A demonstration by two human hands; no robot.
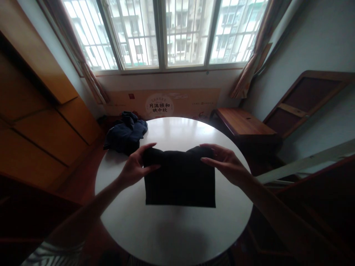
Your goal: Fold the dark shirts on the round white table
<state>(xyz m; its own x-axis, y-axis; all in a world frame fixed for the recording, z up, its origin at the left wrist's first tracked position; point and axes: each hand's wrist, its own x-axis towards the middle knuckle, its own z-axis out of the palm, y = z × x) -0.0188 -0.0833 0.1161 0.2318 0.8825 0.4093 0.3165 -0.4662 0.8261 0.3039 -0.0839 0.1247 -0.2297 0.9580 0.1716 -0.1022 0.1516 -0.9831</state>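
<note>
A piece of black cloth (180, 181), its exact kind too dark to make out, is stretched between my hands over the white round table (177, 232). My left hand (140, 162) grips its upper left corner, thumb in front and fingers behind. At the upper right corner, my right hand (220, 160) pinches it the same way. The cloth's top edge is bunched near both hands and dips in the middle. Its lower edge runs straight and nearly level. To the left on the table's far side lies a pile of dark blue clothing (124, 133).
Wooden cabinets (41, 136) stand along the left. A low wooden bench (246, 123) and a framed panel (307, 99) are at the back right. A printed board (188, 101) leans below the barred window (161, 37). A pale rail (305, 162) slants at the right.
</note>
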